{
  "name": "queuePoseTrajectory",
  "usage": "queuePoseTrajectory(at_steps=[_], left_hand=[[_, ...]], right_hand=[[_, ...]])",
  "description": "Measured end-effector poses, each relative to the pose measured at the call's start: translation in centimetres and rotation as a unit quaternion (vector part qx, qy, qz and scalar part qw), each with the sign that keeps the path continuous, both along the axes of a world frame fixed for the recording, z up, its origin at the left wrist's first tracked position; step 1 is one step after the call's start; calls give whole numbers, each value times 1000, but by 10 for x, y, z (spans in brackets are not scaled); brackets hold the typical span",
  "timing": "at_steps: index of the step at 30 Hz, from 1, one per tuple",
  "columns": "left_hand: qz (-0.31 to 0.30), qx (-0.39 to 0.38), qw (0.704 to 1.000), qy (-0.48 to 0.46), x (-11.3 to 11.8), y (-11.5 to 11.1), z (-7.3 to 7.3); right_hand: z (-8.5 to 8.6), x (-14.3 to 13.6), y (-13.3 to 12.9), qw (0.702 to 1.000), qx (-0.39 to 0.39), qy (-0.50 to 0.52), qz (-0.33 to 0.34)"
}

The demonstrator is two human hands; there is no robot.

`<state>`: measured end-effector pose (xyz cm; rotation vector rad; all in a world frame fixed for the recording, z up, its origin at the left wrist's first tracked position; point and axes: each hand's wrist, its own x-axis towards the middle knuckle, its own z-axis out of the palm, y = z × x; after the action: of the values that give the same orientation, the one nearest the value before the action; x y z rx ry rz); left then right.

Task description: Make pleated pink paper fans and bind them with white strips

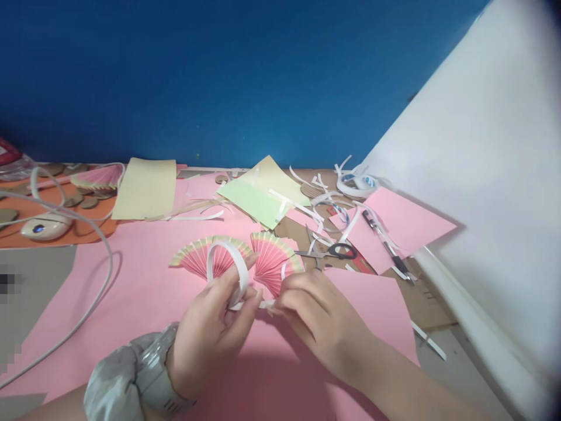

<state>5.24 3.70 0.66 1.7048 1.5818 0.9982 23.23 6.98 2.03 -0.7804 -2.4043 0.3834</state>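
Note:
My left hand [214,324] is closed around a roll of white tape [242,270], its ring standing upright between thumb and fingers. A short length of the tape [265,304] spans the gap to my right hand [315,316], whose fingers pinch its end. A small white curl shows by my right fingers. Just beyond the hands lie two pleated paper fans, a left fan [193,255] and a right fan [274,260], pink with yellow-green outer edges. My hands cover their lower parts. Large pink paper [144,280] lies beneath everything here.
Scissors [342,251] and a pen [385,245] lie right, near pink sheets [407,222] and white paper strips. Yellow [146,190] and green sheets [256,202] lie behind. A white cable [107,275] curves at left by a pale device [46,227]. A blue wall stands behind.

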Motion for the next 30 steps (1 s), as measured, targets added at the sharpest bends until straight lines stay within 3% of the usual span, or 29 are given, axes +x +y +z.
queuePoseTrajectory(at_steps=[2,4,6,9,13,18,26,30], left_hand=[[2,3,1000,12,0,0,0],[4,-2,1000,18,0,0,0],[10,-11,1000,22,0,0,1],[5,-18,1000,3,1,1,1],[0,-36,998,-45,0,1,1],[-19,-47,995,-86,1,-1,1],[-30,-25,995,-93,0,-3,1],[-35,-15,994,-98,0,-4,2]], right_hand=[[-2,-1,-2,997,75,-32,7],[-3,-1,-3,996,82,-32,9],[-4,-1,-3,999,31,0,14],[-1,-1,-2,992,-118,53,6],[7,-1,0,942,-324,65,-56],[10,-3,4,865,-484,107,-74],[15,-2,7,763,-627,134,-82],[12,-1,8,748,-640,161,-79]])
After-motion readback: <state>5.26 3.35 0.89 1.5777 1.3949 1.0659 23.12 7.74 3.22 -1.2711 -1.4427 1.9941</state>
